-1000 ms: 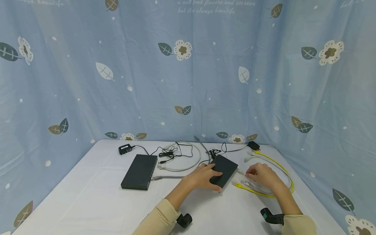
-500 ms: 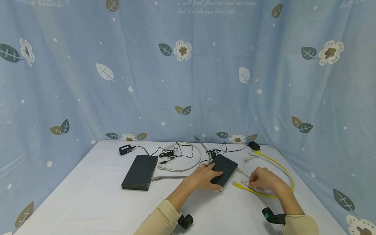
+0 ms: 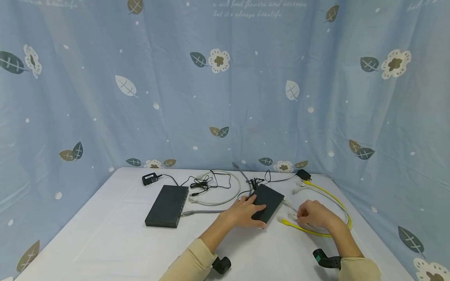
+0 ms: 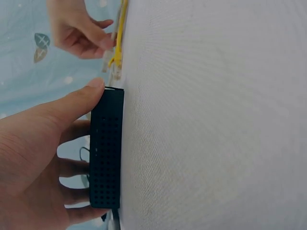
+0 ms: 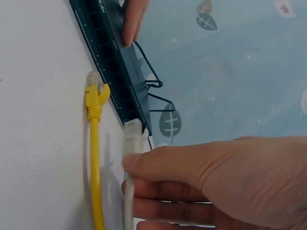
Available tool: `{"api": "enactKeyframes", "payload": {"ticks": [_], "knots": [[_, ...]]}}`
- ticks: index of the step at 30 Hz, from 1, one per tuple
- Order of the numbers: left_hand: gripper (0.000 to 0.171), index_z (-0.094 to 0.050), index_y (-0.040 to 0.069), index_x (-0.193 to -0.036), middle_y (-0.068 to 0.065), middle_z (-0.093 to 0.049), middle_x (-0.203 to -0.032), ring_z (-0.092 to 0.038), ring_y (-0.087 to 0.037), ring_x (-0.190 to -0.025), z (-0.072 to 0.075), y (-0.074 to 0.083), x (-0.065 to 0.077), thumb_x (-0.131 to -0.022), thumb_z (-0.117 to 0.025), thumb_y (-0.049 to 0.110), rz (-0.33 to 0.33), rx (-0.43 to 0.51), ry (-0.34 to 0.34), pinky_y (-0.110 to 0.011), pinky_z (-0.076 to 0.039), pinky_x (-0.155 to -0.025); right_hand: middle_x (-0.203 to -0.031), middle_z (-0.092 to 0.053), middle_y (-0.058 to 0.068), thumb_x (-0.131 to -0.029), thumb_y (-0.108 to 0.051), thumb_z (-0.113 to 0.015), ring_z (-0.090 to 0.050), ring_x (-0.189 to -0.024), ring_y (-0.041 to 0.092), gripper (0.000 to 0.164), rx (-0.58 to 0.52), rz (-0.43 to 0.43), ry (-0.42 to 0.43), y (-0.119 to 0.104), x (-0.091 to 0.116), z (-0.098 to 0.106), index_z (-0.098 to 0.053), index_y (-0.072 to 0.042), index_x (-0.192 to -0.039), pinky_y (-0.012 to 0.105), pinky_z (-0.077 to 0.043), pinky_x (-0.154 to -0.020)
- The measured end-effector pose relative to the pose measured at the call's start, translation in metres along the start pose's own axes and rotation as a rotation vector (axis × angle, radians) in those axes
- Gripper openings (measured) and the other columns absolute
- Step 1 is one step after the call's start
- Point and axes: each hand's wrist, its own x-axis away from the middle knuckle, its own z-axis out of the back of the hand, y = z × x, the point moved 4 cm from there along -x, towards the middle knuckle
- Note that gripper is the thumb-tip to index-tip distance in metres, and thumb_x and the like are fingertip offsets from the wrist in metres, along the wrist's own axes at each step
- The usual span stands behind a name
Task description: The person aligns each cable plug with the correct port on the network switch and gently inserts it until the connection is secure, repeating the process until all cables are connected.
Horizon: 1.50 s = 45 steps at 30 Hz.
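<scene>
A black network switch (image 3: 270, 201) lies slanted on the white table, its row of ports (image 5: 103, 50) facing right. My left hand (image 3: 244, 212) holds it, fingers spread over the top and thumb at the near corner; the left wrist view shows its perforated side (image 4: 106, 158). Between thumb and fingers, my right hand (image 3: 316, 214) pinches a whitish Ethernet cable (image 5: 130, 148) just behind its plug. That plug sits at the switch's end port. Beside it lies a yellow Ethernet cable (image 5: 95, 163) with a clear plug, apart from the switch.
On the left is a second black switch (image 3: 167, 207), with a grey cable's plug (image 3: 188, 213) at its ports. Behind stand power adapters (image 3: 150, 178) and tangled black cords (image 3: 199, 185). A looped white cable (image 3: 211, 203) lies between the switches. A patterned curtain (image 3: 225, 97) hangs behind the table.
My right hand has shifted slightly right and toward me since one second ago, then stayed almost still. The left hand and the switch have barely moved.
</scene>
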Motion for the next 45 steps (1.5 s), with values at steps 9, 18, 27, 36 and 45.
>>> {"api": "enactKeyframes", "payload": {"ticks": [9,18,27,36,45], "knots": [[0.069,-0.041,0.038,-0.149,-0.011,-0.024,-0.163,-0.03,-0.042,-0.145,-0.001,-0.001,-0.001,-0.087,-0.06,0.063,0.004,0.006,-0.001,-0.057,-0.032,-0.113,-0.07,-0.063,0.002,-0.091,-0.009,-0.066,-0.054,-0.058,0.013,0.007,-0.084,0.039,0.064,-0.007,0.002,0.008,-0.067,-0.004,-0.095,0.026,-0.046,-0.053],[0.07,-0.039,0.039,-0.149,-0.01,-0.022,-0.164,-0.029,-0.042,-0.146,-0.005,-0.003,-0.003,-0.087,-0.058,0.065,0.01,0.005,-0.007,-0.058,-0.031,-0.114,-0.07,-0.064,0.004,-0.091,-0.008,-0.066,-0.054,-0.061,0.014,0.018,-0.077,0.017,0.093,-0.007,-0.002,0.01,-0.072,0.001,-0.106,0.025,-0.046,-0.057],[0.07,-0.04,0.037,-0.15,-0.012,-0.022,-0.163,-0.028,-0.042,-0.146,-0.004,-0.002,-0.002,-0.088,-0.058,0.064,-0.004,0.015,-0.005,-0.059,-0.031,-0.114,-0.082,-0.07,0.004,-0.092,-0.01,-0.066,-0.057,-0.061,0.014,0.016,-0.06,0.05,0.125,-0.008,-0.003,0.01,-0.071,-0.001,-0.104,0.024,-0.048,-0.055],[0.07,-0.04,0.037,-0.15,-0.012,-0.023,-0.163,-0.029,-0.041,-0.146,-0.003,0.0,-0.003,-0.088,-0.058,0.064,-0.006,-0.004,-0.005,-0.057,-0.031,-0.114,-0.083,-0.07,0.002,-0.091,-0.012,-0.068,-0.06,-0.068,0.013,0.009,-0.042,0.072,0.147,-0.013,-0.002,0.009,-0.07,-0.005,-0.097,0.024,-0.049,-0.057],[0.07,-0.04,0.036,-0.15,-0.012,-0.024,-0.163,-0.03,-0.042,-0.145,-0.002,0.002,-0.002,-0.088,-0.058,0.064,-0.003,-0.011,-0.004,-0.057,-0.032,-0.114,-0.075,-0.066,-0.004,-0.086,-0.012,-0.074,-0.057,-0.067,0.01,0.005,-0.02,0.07,0.142,-0.012,-0.008,0.0,-0.07,-0.01,-0.087,0.023,-0.048,-0.059]]}}
